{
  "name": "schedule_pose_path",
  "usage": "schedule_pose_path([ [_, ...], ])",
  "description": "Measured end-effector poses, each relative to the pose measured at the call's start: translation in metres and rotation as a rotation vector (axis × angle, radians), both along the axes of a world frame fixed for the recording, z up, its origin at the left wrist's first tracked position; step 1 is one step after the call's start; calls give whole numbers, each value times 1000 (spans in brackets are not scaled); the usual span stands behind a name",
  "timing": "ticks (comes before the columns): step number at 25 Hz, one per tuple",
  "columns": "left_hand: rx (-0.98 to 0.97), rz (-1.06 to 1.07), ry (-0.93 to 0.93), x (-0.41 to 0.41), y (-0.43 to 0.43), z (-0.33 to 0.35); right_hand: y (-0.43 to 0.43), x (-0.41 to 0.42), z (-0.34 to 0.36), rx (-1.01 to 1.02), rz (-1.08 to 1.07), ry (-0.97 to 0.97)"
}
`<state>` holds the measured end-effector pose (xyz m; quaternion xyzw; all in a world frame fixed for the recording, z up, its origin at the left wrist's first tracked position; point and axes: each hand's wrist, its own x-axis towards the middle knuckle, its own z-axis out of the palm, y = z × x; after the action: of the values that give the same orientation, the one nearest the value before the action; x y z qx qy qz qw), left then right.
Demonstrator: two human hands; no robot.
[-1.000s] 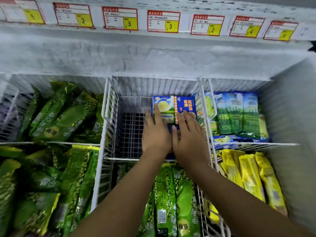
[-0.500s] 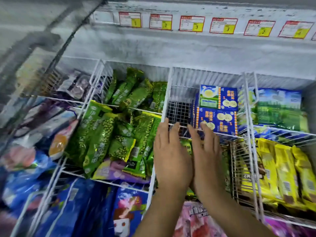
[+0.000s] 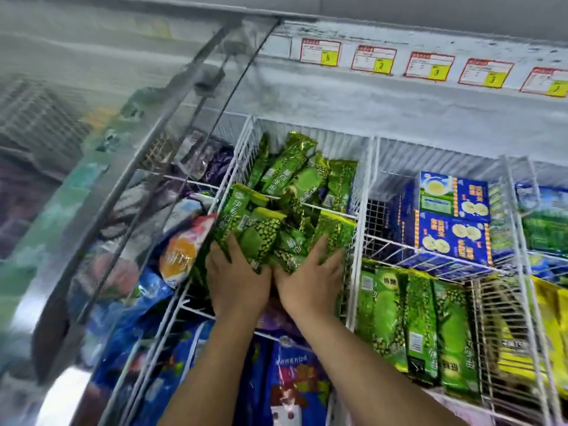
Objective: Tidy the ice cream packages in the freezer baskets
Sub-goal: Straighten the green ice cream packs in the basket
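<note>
Head view, freezer chest, lid side at left.

- Green ice cream packages (image 3: 267, 238): a loose, tilted heap in a white wire basket (image 3: 322, 139), second column from the left. The heap spills over the cross wire between the far and near compartments.
- Left hand (image 3: 236, 281): back up on the near end of the heap, fingers straight and pushed in among the packets. The fingertips are hidden.
- Right hand (image 3: 310, 284): just beside the left, thumbs nearly touching. Its fingers are spread flat on the packets against the basket's right wall.
- Blue boxes (image 3: 451, 238): stacked in the far compartment of the next basket to the right.
- Flat green packets (image 3: 421, 327): a neat row side by side, in front of the boxes.
- Yellow packets (image 3: 550, 327): far right, blurred.
- Orange-and-pink packet (image 3: 181, 253): left of the heap, leaning on the basket wall.
- Price tags (image 3: 430, 66): a row along the back wall.
- Glass lid (image 3: 138, 179): covers the left end.
</note>
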<state>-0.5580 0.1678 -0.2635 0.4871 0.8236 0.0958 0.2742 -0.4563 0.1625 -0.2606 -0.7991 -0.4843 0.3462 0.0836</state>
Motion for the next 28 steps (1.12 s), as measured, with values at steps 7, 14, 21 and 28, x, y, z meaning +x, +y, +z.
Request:
schedule_pose_path([
  [7, 20, -152, 131, -15, 22, -7, 14, 4, -20, 55, -68, -55],
  [14, 78, -136, 165, -4, 8, -17, -4, 8, -25, 216, 51, -72],
  [21, 75, -133, 280, -7, 11, -6, -16, 6, -19, 333, 62, -136],
  [28, 35, -52, 240, -9, 20, -8, -20, 14, -7, 148, 80, -8],
])
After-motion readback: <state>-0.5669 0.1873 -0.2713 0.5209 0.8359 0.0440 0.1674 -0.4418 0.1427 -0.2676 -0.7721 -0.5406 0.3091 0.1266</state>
